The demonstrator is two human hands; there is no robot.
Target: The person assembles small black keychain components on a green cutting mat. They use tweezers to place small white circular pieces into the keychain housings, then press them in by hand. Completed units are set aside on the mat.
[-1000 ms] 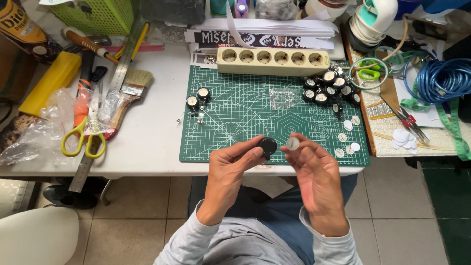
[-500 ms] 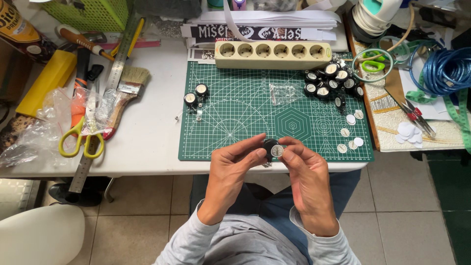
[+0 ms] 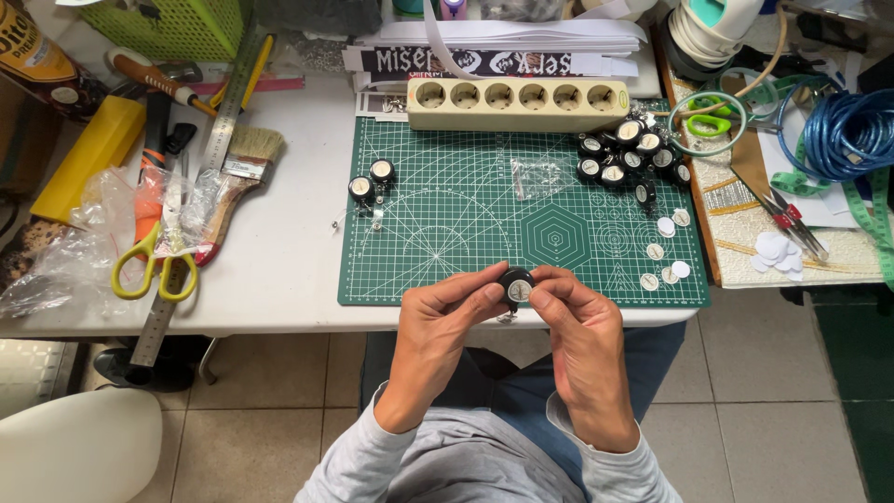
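My left hand (image 3: 445, 321) and my right hand (image 3: 579, 326) meet at the near edge of the green cutting mat (image 3: 447, 214). Together they pinch a small round black piece with a pale disc on its face (image 3: 515, 287), the left fingers on its left side, the right fingertips on its right side. A cluster of similar black round pieces (image 3: 626, 154) lies at the mat's far right. Two more black pieces (image 3: 371, 180) sit at the mat's left. Several white discs (image 3: 663, 250) are scattered at the mat's right edge.
A beige power strip (image 3: 517, 102) lies along the mat's far edge. Yellow-handled scissors (image 3: 156, 256), a paintbrush (image 3: 237, 182), a steel ruler (image 3: 191, 200) and plastic bags (image 3: 65, 261) crowd the table's left. A blue cable coil (image 3: 843, 130), green scissors and pliers are at right. A white chair (image 3: 70, 447) stands lower left.
The hands, apart a second ago with the black piece in the left and a white disc in the right, have come together; the disc now sits on the black piece.
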